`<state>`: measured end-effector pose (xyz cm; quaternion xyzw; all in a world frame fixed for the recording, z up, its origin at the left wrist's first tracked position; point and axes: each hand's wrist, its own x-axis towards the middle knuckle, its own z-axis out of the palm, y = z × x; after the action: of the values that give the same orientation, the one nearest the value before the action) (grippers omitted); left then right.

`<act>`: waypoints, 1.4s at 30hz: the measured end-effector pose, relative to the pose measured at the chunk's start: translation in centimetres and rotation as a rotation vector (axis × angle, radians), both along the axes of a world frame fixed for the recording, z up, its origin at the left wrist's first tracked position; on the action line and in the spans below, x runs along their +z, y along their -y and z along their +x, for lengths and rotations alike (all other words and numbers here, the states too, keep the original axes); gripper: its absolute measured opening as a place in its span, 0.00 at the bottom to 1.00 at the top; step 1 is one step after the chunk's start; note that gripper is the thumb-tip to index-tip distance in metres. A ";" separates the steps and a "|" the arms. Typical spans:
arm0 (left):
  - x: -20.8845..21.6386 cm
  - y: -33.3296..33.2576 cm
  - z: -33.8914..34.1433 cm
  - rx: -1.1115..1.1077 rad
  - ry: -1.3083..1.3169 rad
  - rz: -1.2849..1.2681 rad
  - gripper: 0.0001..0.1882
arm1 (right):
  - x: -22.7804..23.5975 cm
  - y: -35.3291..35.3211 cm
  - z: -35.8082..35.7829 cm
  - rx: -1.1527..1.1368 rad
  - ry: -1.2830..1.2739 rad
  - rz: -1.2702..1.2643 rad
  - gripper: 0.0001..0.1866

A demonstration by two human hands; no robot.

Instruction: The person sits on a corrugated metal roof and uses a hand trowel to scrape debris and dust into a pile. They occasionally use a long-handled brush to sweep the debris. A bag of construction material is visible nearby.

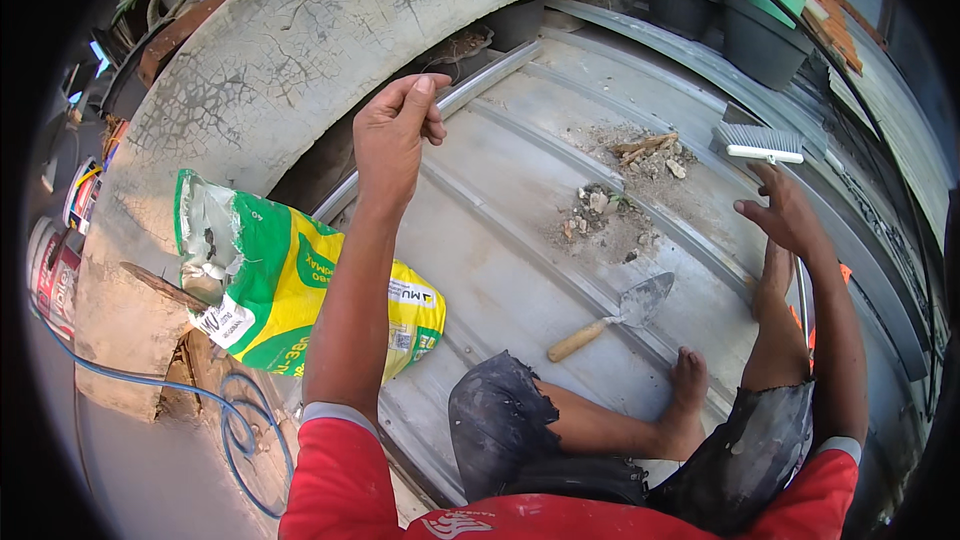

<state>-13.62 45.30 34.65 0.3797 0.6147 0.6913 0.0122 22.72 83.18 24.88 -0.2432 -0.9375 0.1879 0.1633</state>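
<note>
My left hand (392,135) is raised above the edge of the ribbed metal sheet (480,205), thumb and fingers closed together; anything between them is too small to make out. At the right, my right hand (785,212) reaches toward a broom (765,143) with grey bristles and a white head. Its thumb and forefinger are apart, and the fingertips lie close to the broom head. A pointed trowel (645,300) with a wooden handle rests on the sheet before my legs. Two heaps of rubble (595,210) and dirt lie beyond it.
A torn green-and-yellow sack (270,280) leans beside my left forearm. Behind it curves a cracked concrete ledge (250,90). A blue hose (235,410) coils at lower left, near paint buckets (52,275). Dark plastic tubs (760,40) stand at the far right.
</note>
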 end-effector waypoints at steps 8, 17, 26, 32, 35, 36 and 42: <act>5.9 -2.8 11.4 -0.302 -0.184 -0.003 0.11 | 14.0 20.4 -12.9 0.637 -0.596 -0.242 0.52; 3.1 2.3 15.0 -0.181 -0.217 -0.230 0.11 | 12.3 22.6 -9.4 0.551 -0.651 -0.215 0.22; 2.5 2.8 15.7 -0.255 -0.261 -0.302 0.11 | 14.2 23.2 -7.0 0.569 -0.239 -0.469 0.08; -1.0 1.3 14.0 -0.031 -0.069 -0.044 0.13 | 14.3 23.1 -6.9 0.563 -0.296 -0.584 0.09; -3.2 -0.9 16.0 -0.409 0.396 0.209 0.12 | 14.0 23.4 -6.8 0.625 -0.332 -0.778 0.11; -3.5 -1.3 16.5 -0.541 0.666 0.245 0.12 | 13.9 23.4 -6.9 0.635 -0.355 -0.803 0.11; -5.0 -1.3 18.6 -0.849 1.022 0.183 0.12 | 12.8 21.9 -7.7 0.667 -0.464 -0.847 0.14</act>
<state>5.00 46.63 29.62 0.2130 0.2678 0.7686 0.5406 15.04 61.27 37.72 0.0686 -0.7463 0.6357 0.1850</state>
